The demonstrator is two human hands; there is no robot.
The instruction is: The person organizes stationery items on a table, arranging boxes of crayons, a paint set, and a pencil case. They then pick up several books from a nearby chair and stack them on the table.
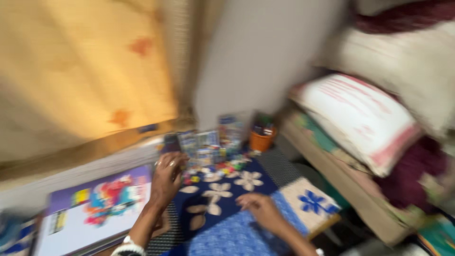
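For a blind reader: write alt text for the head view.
Blurred view down at a left hand reaching into small colourful pieces on a blue flowered cloth, right hand resting flat; an orange cup behind.

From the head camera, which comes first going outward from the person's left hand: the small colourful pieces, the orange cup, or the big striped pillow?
1. Small colourful pieces: just right of the left hand, on the blue cloth.
2. Orange cup: farther back and right, by the wall.
3. Striped pillow: farthest, on the stack at the right.
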